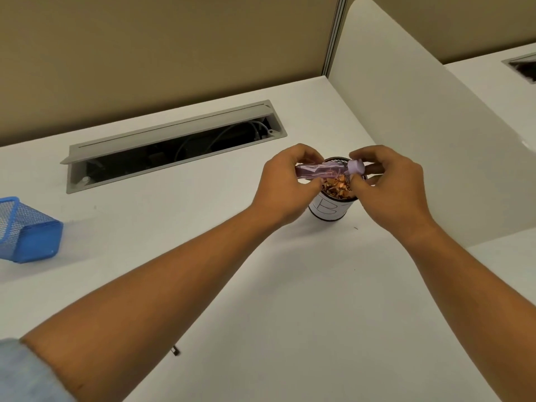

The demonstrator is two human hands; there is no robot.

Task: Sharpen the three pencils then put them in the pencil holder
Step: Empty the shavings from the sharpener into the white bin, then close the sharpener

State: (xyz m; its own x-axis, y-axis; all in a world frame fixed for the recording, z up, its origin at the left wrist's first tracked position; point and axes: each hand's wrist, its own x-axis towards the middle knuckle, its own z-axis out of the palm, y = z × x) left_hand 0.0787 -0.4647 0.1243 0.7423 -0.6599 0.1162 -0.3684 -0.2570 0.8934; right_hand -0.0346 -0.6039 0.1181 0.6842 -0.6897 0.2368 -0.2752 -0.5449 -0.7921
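Both hands meet over a round black mesh cup [329,210] that wears a white label marked "B" and is filled with brown pencil shavings [336,187]. My left hand [285,184] grips the translucent pink shavings case [314,172] of a sharpener, held level over the cup. My right hand [388,187] pinches the pale lilac sharpener head [356,167], which is a little apart from the case's open end. A blue mesh pencil holder [27,230] stands at the far left of the white desk. No pencil is visible.
An open grey cable tray [174,140] with wires inside is recessed into the desk behind my hands. A white divider panel [420,126] rises on the right, a beige partition wall behind. A small dark object [175,350] peeks out below my left forearm.
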